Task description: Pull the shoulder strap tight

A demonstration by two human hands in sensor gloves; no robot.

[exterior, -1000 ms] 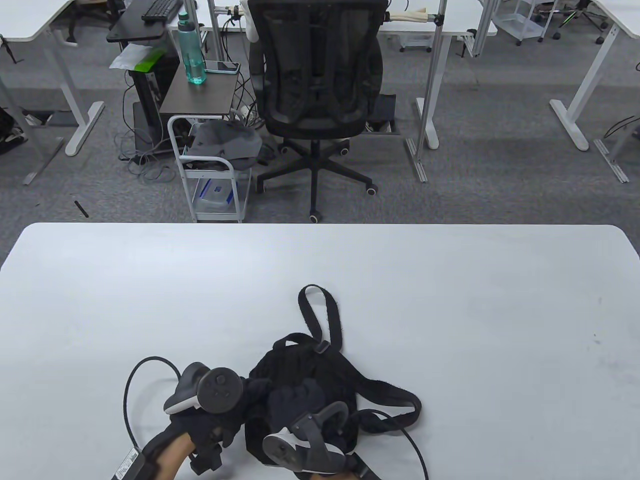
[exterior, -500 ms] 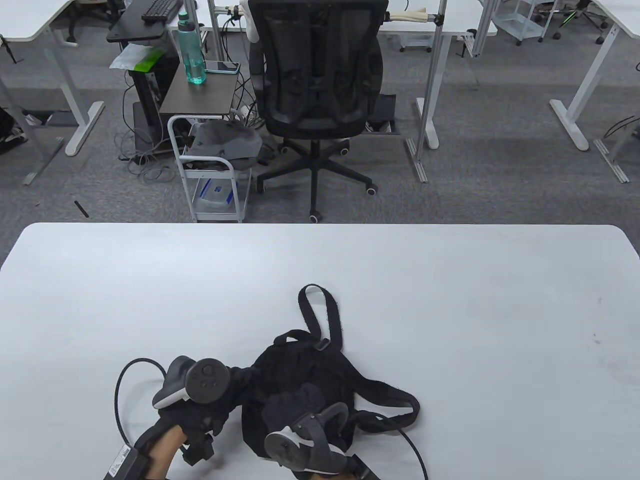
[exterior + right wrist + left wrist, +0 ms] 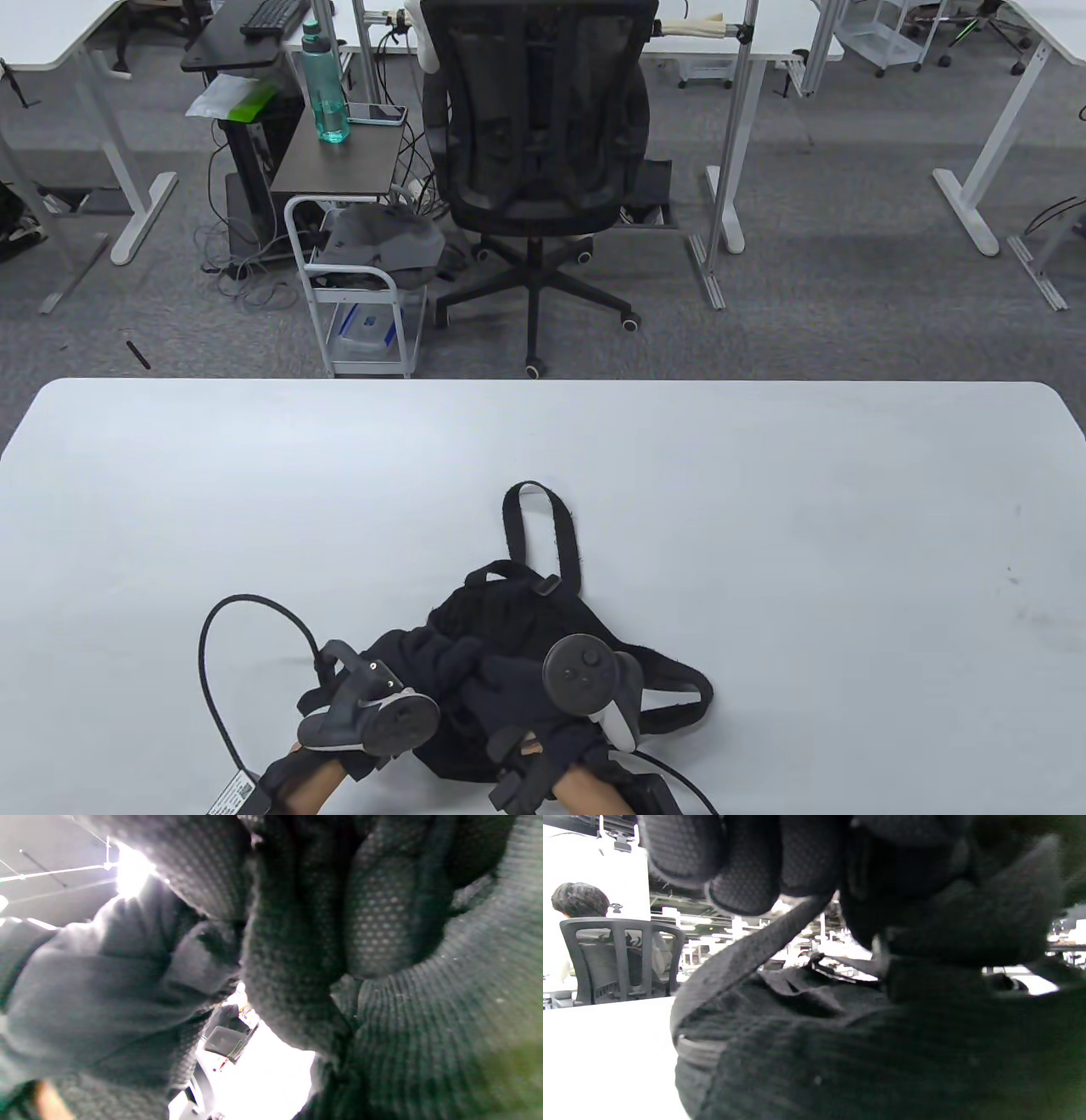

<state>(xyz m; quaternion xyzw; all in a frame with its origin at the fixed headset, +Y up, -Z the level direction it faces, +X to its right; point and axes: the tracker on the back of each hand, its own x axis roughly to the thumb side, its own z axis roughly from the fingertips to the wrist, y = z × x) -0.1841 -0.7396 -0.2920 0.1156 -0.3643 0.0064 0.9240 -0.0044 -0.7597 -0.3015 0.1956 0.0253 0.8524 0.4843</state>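
A small black knit backpack lies on the white table near its front edge. One strap loop points away from me and another shoulder strap curls to the right. My left hand is on the bag's near left side. In the left wrist view its fingertips pinch a strap webbing that runs down to a buckle. My right hand meets it on the bag. In the right wrist view its fingers curl tightly against the knit fabric.
The left tracker's cable loops over the table to the left of the bag. Beyond the table's far edge stand a black office chair and a small white cart.
My left hand has moved right onto the bag and turned, taking hold of the strap webbing. My right hand has turned over so its tracker faces up. The bag has shifted slightly.
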